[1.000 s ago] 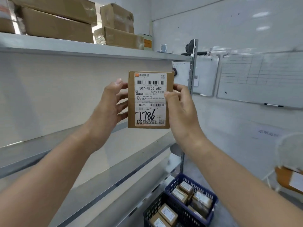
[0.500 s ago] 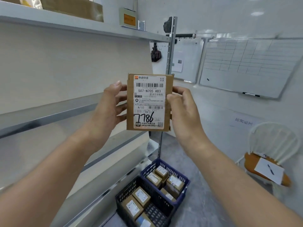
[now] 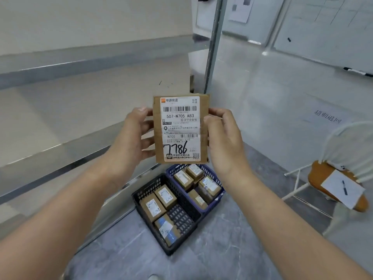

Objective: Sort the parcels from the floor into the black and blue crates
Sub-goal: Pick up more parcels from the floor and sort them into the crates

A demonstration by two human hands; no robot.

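Note:
I hold a small brown cardboard parcel upright in front of me, its white label reading 507-N705 A83 and a handwritten 7786. My left hand grips its left edge and my right hand grips its right edge. Below on the floor stand two crates side by side. The black crate is nearer and holds three parcels. Behind it, the blue crate holds several parcels. The held parcel hides the blue crate's far rim.
Metal shelves run along the left, with an upright post behind the parcel. A white chair with an orange seat, a paper and a pen stands at the right. A whiteboard hangs on the back wall. Grey floor surrounds the crates.
The view has tilted down from the upper shelves toward the floor. The parcel stays held in both hands, and both crates are now in full view below it.

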